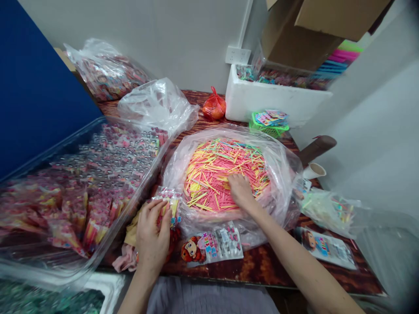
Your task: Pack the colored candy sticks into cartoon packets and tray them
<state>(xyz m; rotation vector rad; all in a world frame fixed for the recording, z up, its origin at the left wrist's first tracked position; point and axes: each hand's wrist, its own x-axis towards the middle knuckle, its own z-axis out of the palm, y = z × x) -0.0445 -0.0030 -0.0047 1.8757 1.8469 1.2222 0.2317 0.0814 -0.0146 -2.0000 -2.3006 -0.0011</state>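
My left hand [153,235] is closed around a clear printed pouch [175,203] with some yellow and pink sticks inside. My right hand [240,189] reaches into a heap of thin coloured sticks [212,174], mostly pink and yellow with some green. Its fingers are curled down on the sticks, and a few yellow ones show at the fingertips. The heap lies in a large open clear plastic bag [283,174]. A flat printed pouch [212,246] with a cartoon figure lies in front of the bag, between my forearms.
At left stands a big clear tub [131,205] full of filled packets. Behind are a bulging bag [108,74], a red bag of round fruit [214,107], a green basket [270,128] and a white foam box [278,100]. A paper cup [314,171] and another pouch [327,248] lie right.
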